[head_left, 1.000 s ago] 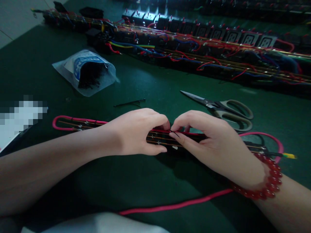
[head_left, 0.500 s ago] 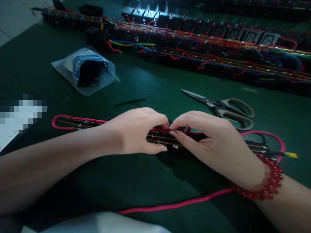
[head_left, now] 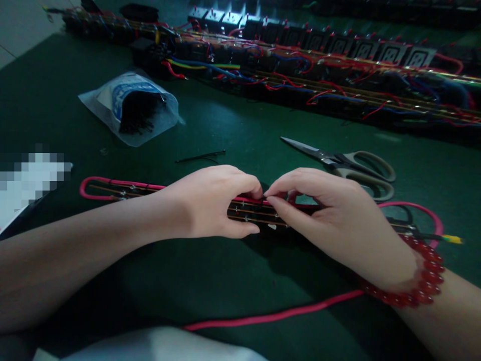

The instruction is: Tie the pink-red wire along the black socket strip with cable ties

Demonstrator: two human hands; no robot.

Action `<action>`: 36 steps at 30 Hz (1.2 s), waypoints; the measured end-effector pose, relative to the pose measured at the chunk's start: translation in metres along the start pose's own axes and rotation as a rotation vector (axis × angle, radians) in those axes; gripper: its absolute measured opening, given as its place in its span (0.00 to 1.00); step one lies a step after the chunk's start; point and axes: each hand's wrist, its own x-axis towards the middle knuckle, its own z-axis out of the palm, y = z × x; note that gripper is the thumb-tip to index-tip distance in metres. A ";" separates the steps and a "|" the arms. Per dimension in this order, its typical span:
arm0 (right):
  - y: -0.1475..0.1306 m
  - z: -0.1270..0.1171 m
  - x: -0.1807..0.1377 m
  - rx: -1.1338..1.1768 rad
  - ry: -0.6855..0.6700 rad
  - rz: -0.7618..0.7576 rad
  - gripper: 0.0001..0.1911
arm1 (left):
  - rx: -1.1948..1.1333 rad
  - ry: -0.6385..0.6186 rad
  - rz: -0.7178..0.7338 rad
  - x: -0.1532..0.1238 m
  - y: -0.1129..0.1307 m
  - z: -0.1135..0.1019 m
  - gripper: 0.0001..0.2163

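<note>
A long black power strip body [head_left: 255, 211] with copper rails lies across the table, a red cable [head_left: 126, 181] running along its far edge and looping at both ends. Thin black ties bind that cable to the strip on the left. My left hand [head_left: 221, 203] is wrapped over the strip's middle, its thumb on the near side and its fingers at the far edge. Right beside it, my right hand [head_left: 319, 205] pinches a black cable tie [head_left: 264, 198] at the red cable between thumb and forefinger; most of the tie is hidden.
Scissors [head_left: 334, 160] lie just beyond my right hand. Loose cable ties [head_left: 201, 157] rest farther back, near an opened plastic bag [head_left: 150, 128] of black ties. Wired socket strips [head_left: 300, 65] stretch across the back. A loose red cable length [head_left: 278, 316] crosses the near side.
My right hand has shifted slightly up and to the right, its thumb and forefinger still pinched at the red cable. My left hand stays in place on the strip.
</note>
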 end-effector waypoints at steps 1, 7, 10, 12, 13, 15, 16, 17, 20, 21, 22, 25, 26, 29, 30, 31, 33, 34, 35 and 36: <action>0.000 0.000 0.000 0.005 0.006 0.001 0.04 | -0.003 -0.004 0.001 0.000 0.000 0.000 0.14; 0.001 0.001 -0.002 0.010 0.039 0.009 0.04 | -0.068 0.013 0.003 -0.002 -0.002 0.002 0.19; 0.001 0.002 -0.002 0.006 0.043 0.021 0.04 | -0.090 -0.002 -0.002 -0.003 -0.003 0.003 0.20; 0.001 0.002 -0.002 0.005 0.037 0.018 0.04 | -0.089 -0.014 -0.007 -0.003 -0.003 0.004 0.19; 0.001 0.001 -0.001 0.004 0.029 0.019 0.05 | -0.087 -0.017 -0.008 -0.002 -0.003 0.004 0.18; 0.002 0.001 -0.001 0.002 0.010 0.020 0.05 | -0.082 -0.019 -0.007 -0.002 -0.003 0.004 0.17; 0.002 0.001 -0.001 0.001 -0.001 0.019 0.05 | -0.081 -0.020 -0.004 -0.002 -0.003 0.004 0.17; 0.002 0.001 0.000 -0.001 -0.010 0.014 0.06 | -0.082 -0.021 -0.002 -0.002 -0.002 0.004 0.17; 0.001 0.002 0.000 -0.008 -0.032 -0.008 0.07 | -0.086 -0.026 -0.003 -0.002 -0.002 0.003 0.16; 0.000 0.002 0.001 -0.010 -0.039 -0.011 0.08 | -0.087 -0.028 -0.005 -0.002 -0.002 0.003 0.15; 0.000 0.002 0.001 -0.012 -0.043 -0.012 0.08 | -0.088 -0.029 -0.007 -0.002 -0.002 0.003 0.15; 0.000 0.003 0.001 -0.014 -0.050 -0.015 0.08 | -0.089 -0.027 -0.012 -0.002 -0.002 0.002 0.15; 0.000 0.003 0.001 -0.014 -0.049 -0.015 0.08 | -0.089 -0.026 -0.013 -0.002 -0.002 0.002 0.15; 0.001 0.002 0.001 -0.015 -0.039 -0.005 0.08 | -0.089 -0.030 -0.023 -0.002 -0.002 0.002 0.16; 0.001 0.002 0.001 -0.015 -0.032 0.002 0.07 | -0.089 -0.035 -0.026 -0.002 -0.001 0.002 0.16; 0.001 0.002 0.001 -0.014 -0.024 0.009 0.07 | -0.089 -0.039 -0.032 -0.002 -0.001 0.001 0.16; 0.001 0.002 0.000 -0.014 -0.006 0.022 0.07 | -0.086 -0.048 -0.048 -0.002 0.001 0.000 0.16; 0.001 0.002 0.000 -0.015 0.003 0.024 0.06 | -0.084 -0.052 -0.057 -0.002 0.002 0.000 0.16; 0.001 0.002 0.000 -0.017 0.012 0.022 0.06 | -0.083 -0.057 -0.064 -0.002 0.003 -0.001 0.16; 0.001 0.002 -0.001 -0.020 0.018 0.020 0.07 | -0.081 -0.061 -0.070 -0.002 0.004 -0.001 0.16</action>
